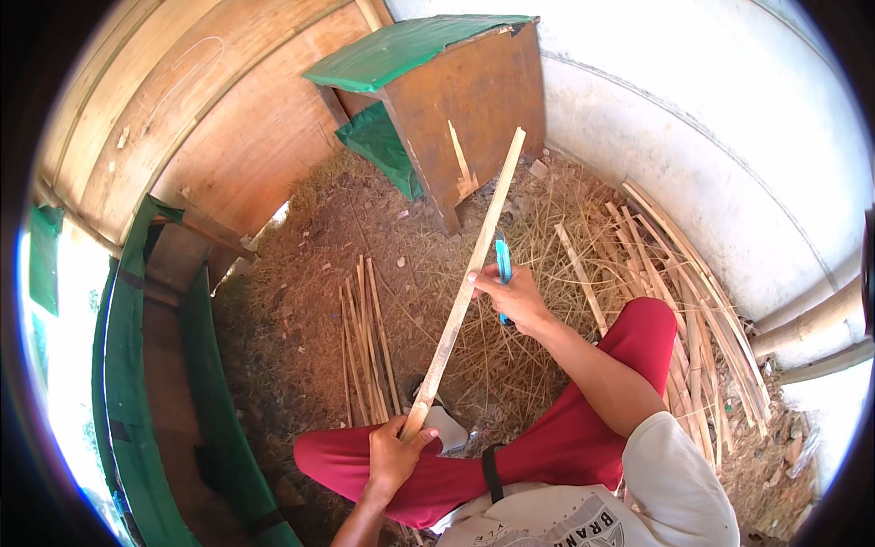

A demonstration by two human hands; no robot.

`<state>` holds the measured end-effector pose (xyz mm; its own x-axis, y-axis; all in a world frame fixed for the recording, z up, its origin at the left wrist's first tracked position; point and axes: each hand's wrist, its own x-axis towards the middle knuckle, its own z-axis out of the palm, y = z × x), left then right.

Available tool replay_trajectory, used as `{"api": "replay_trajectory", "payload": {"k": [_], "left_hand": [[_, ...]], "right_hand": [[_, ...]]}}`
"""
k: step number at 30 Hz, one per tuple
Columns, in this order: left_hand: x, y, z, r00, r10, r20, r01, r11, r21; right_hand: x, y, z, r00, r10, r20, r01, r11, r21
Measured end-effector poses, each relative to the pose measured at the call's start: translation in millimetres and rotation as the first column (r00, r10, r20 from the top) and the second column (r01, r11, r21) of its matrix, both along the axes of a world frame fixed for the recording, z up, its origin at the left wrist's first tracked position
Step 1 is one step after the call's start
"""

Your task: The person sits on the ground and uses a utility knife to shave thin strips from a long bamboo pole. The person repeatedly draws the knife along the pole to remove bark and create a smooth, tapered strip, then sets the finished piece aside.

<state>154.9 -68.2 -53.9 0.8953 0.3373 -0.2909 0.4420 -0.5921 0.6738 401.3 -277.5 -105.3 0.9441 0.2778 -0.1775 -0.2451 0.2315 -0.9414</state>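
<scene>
A long bamboo strip (476, 262) slants up and away from me, its near end over my lap. My left hand (395, 456) is closed around that lower end. Partway up the strip, my right hand (516, 296) grips a blue utility knife (503, 260), with fingertips touching the strip's right side. The knife stands nearly upright in the picture; I cannot make out whether its blade is out. Below the strip are my red trousers (383, 460) and a shoe (444, 427).
Several thin strips (366, 337) lie on the dirt to the left. A larger pile of split bamboo (697, 319) lies at right, beside fibrous shavings (510, 365). A wooden cabinet (465, 100) with green covering stands ahead. A green-covered bench (205, 365) runs along the left.
</scene>
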Motion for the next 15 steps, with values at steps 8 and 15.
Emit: {"api": "replay_trajectory", "payload": {"k": [8, 15], "left_hand": [[2, -7, 12, 0.963, -0.129, -0.236, 0.003, 0.884, -0.468], [-3, -6, -10, 0.988, -0.146, 0.055, 0.153, 0.974, -0.164]], "right_hand": [[1, -5, 0, 0.993, 0.062, 0.096, -0.056, 0.996, -0.069], [-4, -12, 8, 0.879, 0.222, 0.422, 0.071, 0.813, -0.577]]}}
